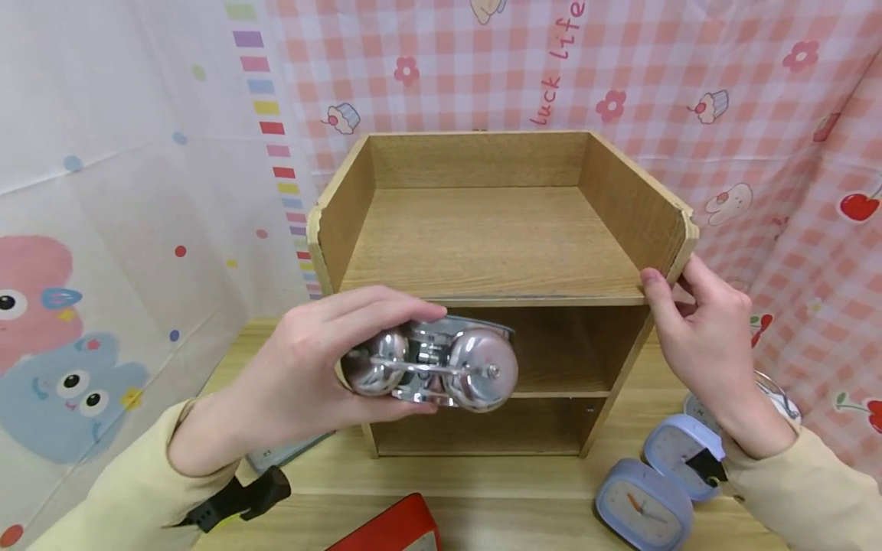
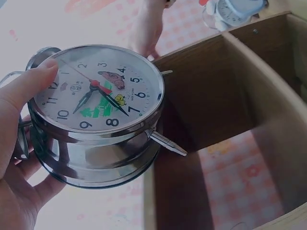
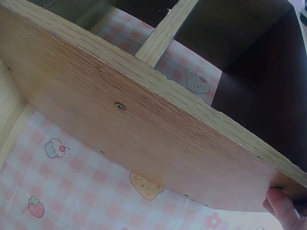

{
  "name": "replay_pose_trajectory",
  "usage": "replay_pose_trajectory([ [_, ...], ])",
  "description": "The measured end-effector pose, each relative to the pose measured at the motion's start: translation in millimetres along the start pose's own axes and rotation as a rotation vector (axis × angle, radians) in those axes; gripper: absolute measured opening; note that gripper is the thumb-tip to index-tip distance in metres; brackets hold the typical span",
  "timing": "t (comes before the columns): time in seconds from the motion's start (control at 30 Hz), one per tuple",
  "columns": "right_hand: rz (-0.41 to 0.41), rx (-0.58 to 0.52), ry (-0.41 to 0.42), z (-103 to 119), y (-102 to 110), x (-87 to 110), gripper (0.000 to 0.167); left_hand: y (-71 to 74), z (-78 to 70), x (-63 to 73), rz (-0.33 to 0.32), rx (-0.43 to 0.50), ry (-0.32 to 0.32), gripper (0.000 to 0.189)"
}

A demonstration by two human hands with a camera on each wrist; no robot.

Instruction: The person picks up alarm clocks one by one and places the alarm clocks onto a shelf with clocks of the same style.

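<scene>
My left hand (image 1: pixel 313 352) grips a silver twin-bell alarm clock (image 1: pixel 482 369) in front of the wooden shelf unit (image 1: pixel 475 241), bells toward the head camera. In the left wrist view the clock's white dial (image 2: pixel 103 72) shows black hands, a red hand and a small coloured picture; the thumb lies over its rim near the 12, and two pointed metal feet stick out below. My right hand (image 1: pixel 717 325) holds the shelf unit's right side panel (image 3: pixel 120 124) near its front edge, thumb on the inner front corner. The unit has a walled top and two compartments below.
Two lavender clocks (image 1: pixel 644 501) stand on the wooden tabletop at right, with a pale clock with a wire handle (image 1: pixel 697 413) behind them. A red clock (image 1: pixel 400 528) lies at the near edge. A flat pale object (image 1: pixel 282 453) is partly hidden under the left forearm. Patterned cloth (image 1: pixel 448 69) hangs behind.
</scene>
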State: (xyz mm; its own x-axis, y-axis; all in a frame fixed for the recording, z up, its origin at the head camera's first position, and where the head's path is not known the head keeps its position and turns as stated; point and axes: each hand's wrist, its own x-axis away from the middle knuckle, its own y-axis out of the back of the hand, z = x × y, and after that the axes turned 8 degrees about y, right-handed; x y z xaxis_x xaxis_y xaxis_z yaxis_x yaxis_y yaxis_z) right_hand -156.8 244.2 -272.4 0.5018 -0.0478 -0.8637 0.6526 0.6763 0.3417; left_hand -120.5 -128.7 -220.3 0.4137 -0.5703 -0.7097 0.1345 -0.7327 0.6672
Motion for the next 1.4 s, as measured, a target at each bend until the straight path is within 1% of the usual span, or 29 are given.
replay_pose_trajectory([
  [0.2, 0.004, -0.004, -0.004, 0, 0, 1.1, 0.019, 15.7, 4.4, -18.6, -0.041, 0.001, 0.02, 0.07],
  [0.43, 0.001, -0.017, -0.005, 1, -1, 0.3, 0.019, 28.5, 16.8, -34.8, -0.095, -0.045, -0.005, 0.074],
  [0.47, 0.004, -0.019, -0.003, 0, -1, 0.1, 0.019, 29.7, 18.0, -37.2, -0.102, -0.036, 0.004, 0.075],
  [0.67, 0.002, -0.025, -0.004, 1, -1, 0.8, 0.019, 36.3, 23.8, -51.0, -0.107, -0.029, 0.09, 0.075],
  [0.73, 0.0, -0.026, -0.004, 1, -1, 0.8, 0.019, 37.8, 26.2, -54.5, -0.104, -0.034, 0.107, 0.074],
  [0.9, -0.004, -0.025, 0.004, 0, -2, 0.0, 0.019, 39.2, 32.4, -61.4, -0.114, -0.008, 0.174, 0.074],
  [1.07, -0.003, -0.031, -0.003, 0, -2, 0.5, 0.018, 40.8, 37.7, -66.2, -0.107, 0.008, 0.259, 0.068],
  [1.2, -0.007, -0.033, 0.001, 0, -2, 0.6, 0.015, 42.9, 39.3, -69.3, -0.092, 0.026, 0.322, 0.066],
  [1.4, -0.011, -0.021, 0.003, -1, -1, 0.5, 0.015, 44.2, 41.7, -72.3, -0.069, 0.043, 0.398, 0.063],
])
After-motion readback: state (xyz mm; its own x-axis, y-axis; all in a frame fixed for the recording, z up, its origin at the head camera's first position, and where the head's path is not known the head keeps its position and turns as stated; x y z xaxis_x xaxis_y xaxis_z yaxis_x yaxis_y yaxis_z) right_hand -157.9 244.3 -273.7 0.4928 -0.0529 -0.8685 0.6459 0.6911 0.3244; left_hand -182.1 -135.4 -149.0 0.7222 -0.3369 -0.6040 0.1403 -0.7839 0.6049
